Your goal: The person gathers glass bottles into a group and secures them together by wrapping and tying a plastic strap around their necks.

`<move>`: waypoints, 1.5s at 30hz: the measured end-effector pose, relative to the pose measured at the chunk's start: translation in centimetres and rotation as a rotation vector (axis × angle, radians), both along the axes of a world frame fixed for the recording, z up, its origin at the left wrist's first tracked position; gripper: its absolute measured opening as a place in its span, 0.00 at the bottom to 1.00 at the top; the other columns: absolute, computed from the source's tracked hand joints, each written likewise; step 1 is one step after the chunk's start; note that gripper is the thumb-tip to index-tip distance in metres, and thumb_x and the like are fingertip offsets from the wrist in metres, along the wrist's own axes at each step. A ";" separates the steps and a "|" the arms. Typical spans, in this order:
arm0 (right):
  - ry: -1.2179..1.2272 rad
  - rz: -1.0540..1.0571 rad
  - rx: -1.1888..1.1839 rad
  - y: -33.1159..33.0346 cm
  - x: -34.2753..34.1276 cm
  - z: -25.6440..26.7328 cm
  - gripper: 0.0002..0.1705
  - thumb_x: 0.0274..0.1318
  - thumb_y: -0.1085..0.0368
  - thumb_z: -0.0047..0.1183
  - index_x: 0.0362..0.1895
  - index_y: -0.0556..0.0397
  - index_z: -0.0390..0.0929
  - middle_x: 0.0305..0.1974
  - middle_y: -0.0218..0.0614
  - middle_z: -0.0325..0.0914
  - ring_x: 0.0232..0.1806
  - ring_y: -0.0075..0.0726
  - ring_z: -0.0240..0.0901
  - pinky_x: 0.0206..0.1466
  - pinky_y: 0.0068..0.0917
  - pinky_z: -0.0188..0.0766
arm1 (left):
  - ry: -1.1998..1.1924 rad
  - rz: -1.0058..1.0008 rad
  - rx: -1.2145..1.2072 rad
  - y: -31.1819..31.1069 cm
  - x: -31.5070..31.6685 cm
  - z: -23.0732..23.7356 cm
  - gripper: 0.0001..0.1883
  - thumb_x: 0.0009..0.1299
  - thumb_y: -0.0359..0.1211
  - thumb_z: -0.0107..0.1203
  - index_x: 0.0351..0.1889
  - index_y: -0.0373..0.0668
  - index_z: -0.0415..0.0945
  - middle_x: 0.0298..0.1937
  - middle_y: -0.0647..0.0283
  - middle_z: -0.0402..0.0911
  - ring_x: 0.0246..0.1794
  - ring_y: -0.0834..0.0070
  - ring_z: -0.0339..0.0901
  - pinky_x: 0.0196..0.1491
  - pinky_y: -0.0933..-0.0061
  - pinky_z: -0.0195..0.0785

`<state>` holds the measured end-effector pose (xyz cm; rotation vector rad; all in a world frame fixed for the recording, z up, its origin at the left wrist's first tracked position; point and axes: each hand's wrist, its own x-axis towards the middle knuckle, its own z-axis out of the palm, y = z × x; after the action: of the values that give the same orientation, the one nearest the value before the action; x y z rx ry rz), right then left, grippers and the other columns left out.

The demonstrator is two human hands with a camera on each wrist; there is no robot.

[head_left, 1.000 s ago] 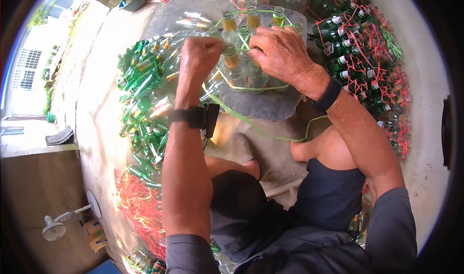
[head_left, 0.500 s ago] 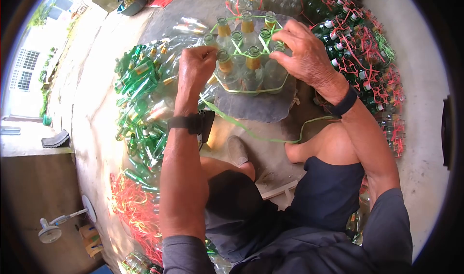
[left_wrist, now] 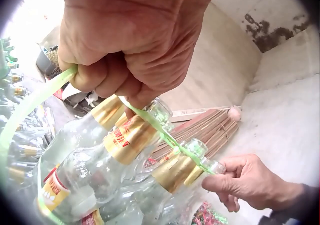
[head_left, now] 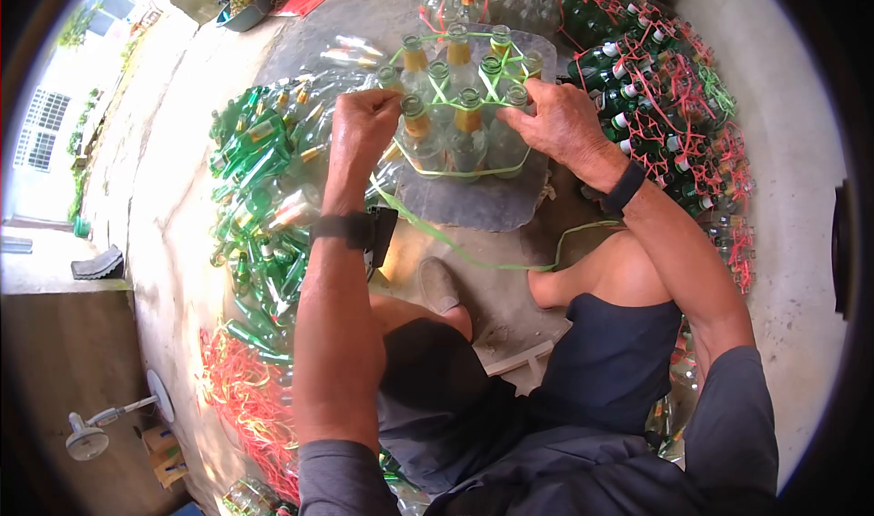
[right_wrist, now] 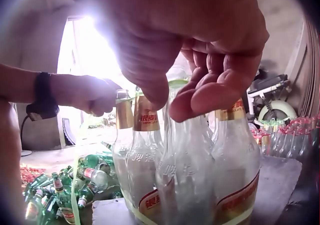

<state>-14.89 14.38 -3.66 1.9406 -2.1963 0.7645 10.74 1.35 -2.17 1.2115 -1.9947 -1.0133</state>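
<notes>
A cluster of clear glass bottles [head_left: 468, 143] with gold neck labels stands upright on a dark slab [head_left: 478, 204]. Light green plastic strap [left_wrist: 162, 133] circles their lower bodies and crosses between the necks. My left hand [head_left: 364, 126], curled into a fist, grips the strap beside the front left bottle; one loose length [head_left: 428, 230] hangs from it towards the floor. At the front right, my right hand [head_left: 566, 126] holds the top of a bottle [right_wrist: 185, 175] between thumb and fingers. The strap runs taut over the necks from fist to that bottle.
Loose green bottles [head_left: 259, 143] are heaped on the left, above a tangle of red strapping [head_left: 246, 398]. Green bottles tied with red strap [head_left: 655, 106] are stacked along the right wall. A planter [head_left: 244, 13] stands at the back left.
My right hand has gone from reaching over the middle necks to the front right bottle and closed round its top. Strap now lies across the necks. The left fist keeps its hold.
</notes>
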 end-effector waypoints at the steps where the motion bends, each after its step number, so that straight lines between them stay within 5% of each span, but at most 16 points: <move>1: -0.007 -0.004 0.001 -0.1 0.1 0.0 0.26 0.54 0.44 0.71 0.29 0.55 0.78 0.21 0.45 0.80 0.27 0.57 0.82 0.32 0.51 0.76 | 0.001 0.000 -0.001 -0.1 0.0 -0.2 0.14 0.73 0.33 0.63 0.48 0.32 0.89 0.29 0.71 0.84 0.30 0.87 0.72 0.35 0.76 0.68; 8: 0.012 0.026 -0.068 -1.2 -0.8 0.7 0.25 0.55 0.47 0.69 0.29 0.57 0.78 0.22 0.52 0.79 0.30 0.65 0.80 0.33 0.54 0.75 | -0.028 -0.006 -0.055 0.7 -0.1 -0.6 0.13 0.73 0.32 0.62 0.47 0.31 0.88 0.25 0.73 0.80 0.27 0.88 0.69 0.30 0.75 0.65; 10: -0.021 0.001 0.065 -1.4 -1.2 1.7 0.23 0.54 0.49 0.68 0.32 0.59 0.81 0.29 0.57 0.83 0.36 0.66 0.83 0.41 0.55 0.79 | -0.032 0.004 -0.074 1.4 -0.5 -0.7 0.12 0.72 0.32 0.61 0.44 0.30 0.89 0.23 0.73 0.78 0.24 0.88 0.68 0.27 0.74 0.63; 15: -0.061 0.033 0.123 -1.2 -4.0 2.3 0.21 0.55 0.51 0.68 0.36 0.58 0.81 0.33 0.54 0.85 0.40 0.66 0.83 0.44 0.56 0.77 | 0.024 0.005 -0.035 5.0 -2.5 0.0 0.13 0.70 0.32 0.60 0.41 0.30 0.89 0.20 0.72 0.77 0.23 0.88 0.68 0.26 0.75 0.64; 17: -0.027 0.082 0.084 -1.5 -5.4 2.1 0.18 0.58 0.55 0.67 0.37 0.57 0.78 0.27 0.52 0.80 0.32 0.65 0.78 0.35 0.53 0.70 | 0.061 0.010 -0.019 6.4 -3.4 -0.3 0.14 0.69 0.33 0.59 0.39 0.29 0.88 0.19 0.71 0.76 0.22 0.88 0.67 0.25 0.75 0.64; 32: 0.020 0.127 0.023 -4.4 -6.7 0.5 0.15 0.61 0.61 0.61 0.46 0.54 0.73 0.33 0.54 0.82 0.43 0.70 0.79 0.43 0.57 0.72 | 0.234 0.054 0.057 10.6 -5.6 -0.1 0.14 0.71 0.32 0.58 0.31 0.27 0.84 0.20 0.71 0.75 0.25 0.88 0.68 0.28 0.72 0.65; 40: 0.012 0.066 0.067 -3.7 -5.9 1.2 0.13 0.63 0.63 0.60 0.45 0.53 0.73 0.33 0.53 0.82 0.44 0.70 0.78 0.42 0.58 0.72 | 0.396 0.163 0.089 12.3 -6.2 -1.6 0.15 0.76 0.34 0.59 0.49 0.29 0.87 0.33 0.69 0.85 0.31 0.86 0.74 0.34 0.77 0.70; 45: 0.006 0.063 0.037 -3.8 -6.0 0.8 0.15 0.63 0.61 0.63 0.45 0.53 0.73 0.34 0.52 0.83 0.43 0.70 0.78 0.42 0.57 0.72 | 0.498 0.226 0.129 13.3 -6.3 -2.2 0.14 0.76 0.31 0.60 0.52 0.30 0.86 0.35 0.71 0.85 0.33 0.87 0.74 0.35 0.80 0.69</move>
<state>-20.86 10.63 -2.81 2.0350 -2.1708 0.7312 4.40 14.64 -4.33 1.0884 -1.3966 -1.2012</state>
